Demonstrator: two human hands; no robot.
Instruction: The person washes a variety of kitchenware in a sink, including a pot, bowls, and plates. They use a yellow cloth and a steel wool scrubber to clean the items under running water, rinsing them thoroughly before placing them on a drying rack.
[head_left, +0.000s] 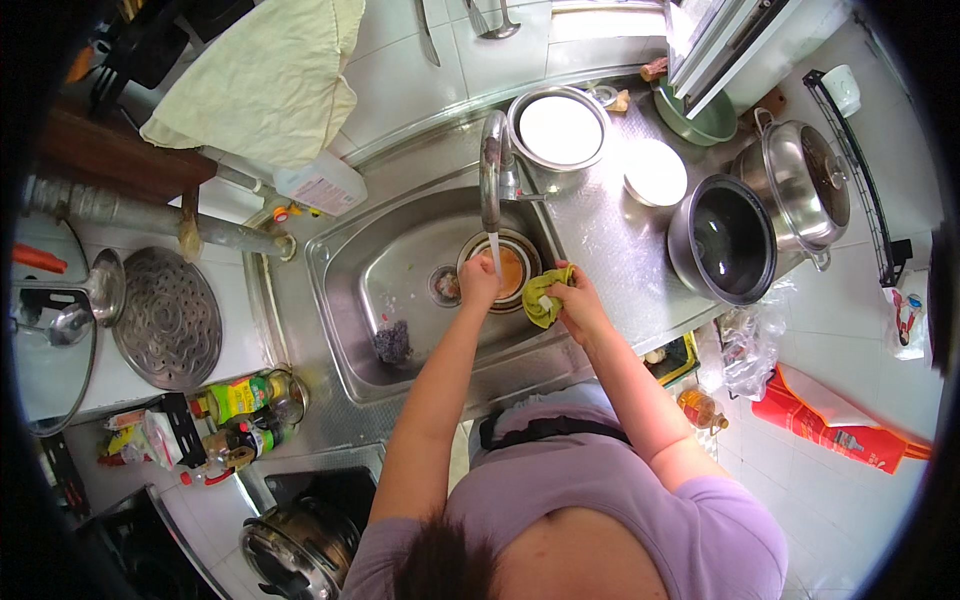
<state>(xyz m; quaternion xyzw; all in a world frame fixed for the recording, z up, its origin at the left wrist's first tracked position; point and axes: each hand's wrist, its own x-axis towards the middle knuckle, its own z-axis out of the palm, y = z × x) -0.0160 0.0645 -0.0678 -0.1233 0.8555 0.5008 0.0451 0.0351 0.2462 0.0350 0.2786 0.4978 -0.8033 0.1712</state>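
Note:
Water runs from the metal faucet (492, 172) over my left hand (479, 281), whose fingers are curled above a stacked bowl or dish (513, 271) in the steel sink (360, 315). Whether those fingers grip something small is hidden. My right hand (576, 298) holds a yellow-green cloth (541, 298) with a small white tag, at the sink's right edge. Orange-brown liquid or residue shows inside the dish. To its left is the drain strainer (445, 286) with food scraps in it. A dark mesh scrubber (392, 342) lies at the lower left of the basin.
On the right counter stand a white plate (655, 174), a metal bowl (517, 109) holding another white dish, a dark inner pot (724, 240), a lidded steel pot (795, 180) and a green basin (697, 124). Bottles (247, 397) stand left of the sink; a plastic jug (322, 184) is behind it.

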